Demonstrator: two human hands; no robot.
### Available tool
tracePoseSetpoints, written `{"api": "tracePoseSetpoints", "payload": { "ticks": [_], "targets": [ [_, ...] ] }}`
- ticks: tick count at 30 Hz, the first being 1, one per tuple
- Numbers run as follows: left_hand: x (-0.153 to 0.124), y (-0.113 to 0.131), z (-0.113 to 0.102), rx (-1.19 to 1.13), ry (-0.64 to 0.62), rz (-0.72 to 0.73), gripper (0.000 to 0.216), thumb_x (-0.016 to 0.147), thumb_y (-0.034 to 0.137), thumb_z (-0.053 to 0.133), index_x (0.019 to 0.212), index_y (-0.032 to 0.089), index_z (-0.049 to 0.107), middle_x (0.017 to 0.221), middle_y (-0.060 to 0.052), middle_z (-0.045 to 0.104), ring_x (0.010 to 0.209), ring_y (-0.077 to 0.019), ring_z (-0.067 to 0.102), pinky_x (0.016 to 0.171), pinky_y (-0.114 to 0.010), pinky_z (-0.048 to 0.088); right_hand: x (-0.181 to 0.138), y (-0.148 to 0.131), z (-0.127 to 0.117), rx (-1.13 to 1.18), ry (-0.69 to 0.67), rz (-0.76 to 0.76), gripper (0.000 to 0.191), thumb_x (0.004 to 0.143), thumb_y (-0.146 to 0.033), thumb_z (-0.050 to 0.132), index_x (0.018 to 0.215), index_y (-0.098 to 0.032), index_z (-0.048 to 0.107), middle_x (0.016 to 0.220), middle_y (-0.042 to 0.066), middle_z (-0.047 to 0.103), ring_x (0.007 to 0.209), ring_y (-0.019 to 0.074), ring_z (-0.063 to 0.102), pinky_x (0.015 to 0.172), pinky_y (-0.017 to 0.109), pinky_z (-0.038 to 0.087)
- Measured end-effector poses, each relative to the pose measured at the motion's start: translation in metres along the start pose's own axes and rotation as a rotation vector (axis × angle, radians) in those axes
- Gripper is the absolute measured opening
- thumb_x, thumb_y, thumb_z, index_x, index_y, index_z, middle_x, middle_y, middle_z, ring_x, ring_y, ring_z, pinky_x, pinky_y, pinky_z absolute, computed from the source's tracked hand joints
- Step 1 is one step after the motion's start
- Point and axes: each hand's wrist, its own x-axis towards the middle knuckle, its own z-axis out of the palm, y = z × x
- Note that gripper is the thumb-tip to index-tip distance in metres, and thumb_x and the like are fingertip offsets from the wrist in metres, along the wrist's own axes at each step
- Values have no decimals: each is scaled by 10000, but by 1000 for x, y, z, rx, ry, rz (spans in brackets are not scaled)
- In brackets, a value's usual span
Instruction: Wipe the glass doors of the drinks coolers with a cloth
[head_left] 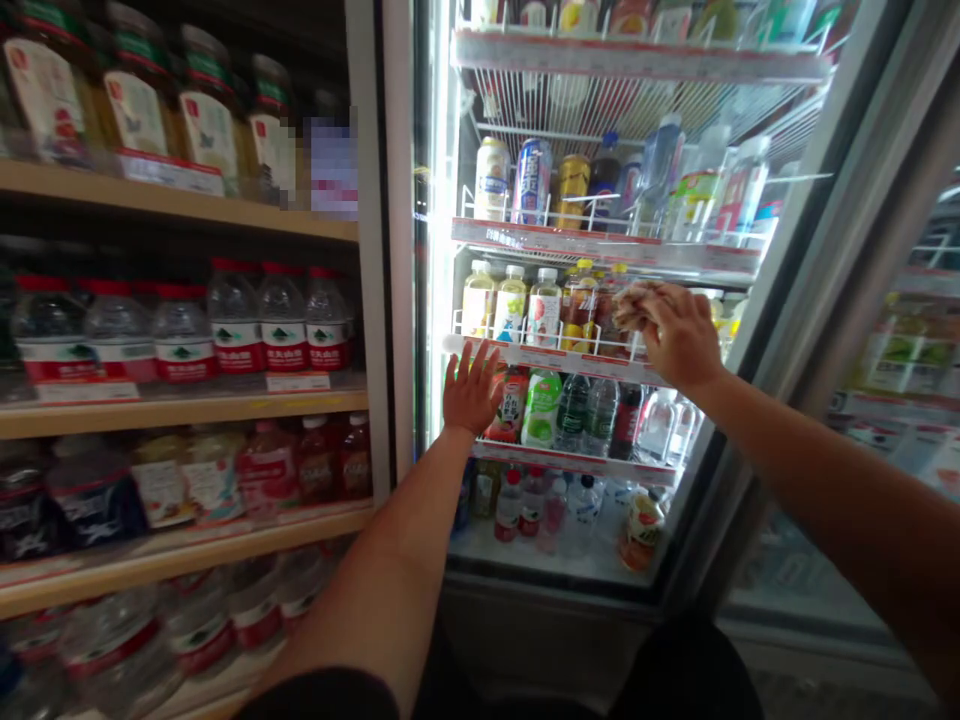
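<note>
A lit drinks cooler is filling the middle of the view; wooden shelving is standing to its left, bearing red-capped bottles; the left hand is spreading its fingers wide, holding nothing, near the cooler's lower shelves, though I cannot tell whether it is touching a pane; the right hand is gripping a crumpled cloth, which is showing in front of the middle row of bottles; if those fingers were loosening, the bunched cloth could be slipping down; if no glass is standing between, a careless sweep could be toppling bottles, probably by a loose fold snagging the wire rail.
</note>
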Motion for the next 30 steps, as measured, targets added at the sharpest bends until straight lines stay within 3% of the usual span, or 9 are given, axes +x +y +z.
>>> {"api": "tracePoseSetpoints", "payload": {
  "ticks": [8, 14, 20, 25, 30],
  "targets": [
    [0, -2, 1, -13, -12, -9, 654, 978, 385, 477, 1578, 254, 251, 1616, -54, 321, 1549, -226, 81, 1286, -489, 115, 24, -35, 12, 72, 32, 4, 403, 919, -155, 463, 1269, -285, 618, 1328, 78, 575, 1198, 306, 523, 1008, 513, 477],
    [-1, -1, 0, -2, -7, 3, 642, 975, 373, 489, 1569, 245, 282, 1616, -57, 320, 1551, -221, 69, 1288, -481, 112, 27, -65, 21, 68, -80, -205, 321, 952, -183, 467, 1206, -243, 654, 1348, 81, 589, 1168, 319, 523, 1022, 521, 455],
    [-1, -1, -1, -22, -41, -20, 623, 979, 377, 472, 1563, 248, 298, 1616, -59, 321, 1551, -231, 76, 1283, -499, 120, 41, -79, 28, 80, -11, -65, 391, 960, -176, 448, 1314, -260, 592, 1390, 94, 545, 1188, 330, 481, 1013, 518, 436],
    [0, -2, -2, -27, -58, -29, 617, 976, 387, 471, 1558, 260, 312, 1616, -54, 320, 1549, -231, 99, 1284, -499, 122, 39, -92, 33, 113, -102, -250, 461, 949, -186, 491, 1389, -313, 540, 1370, 74, 563, 1200, 345, 479, 1040, 549, 415],
    [0, -1, -4, -23, -68, -30, 612, 979, 385, 459, 1559, 256, 311, 1617, -51, 313, 1549, -233, 95, 1283, -499, 127, 57, -94, 36, 140, 39, -103, 523, 941, -168, 457, 1434, -335, 506, 1347, 80, 557, 1174, 351, 478, 1003, 570, 428]
  ]
}}
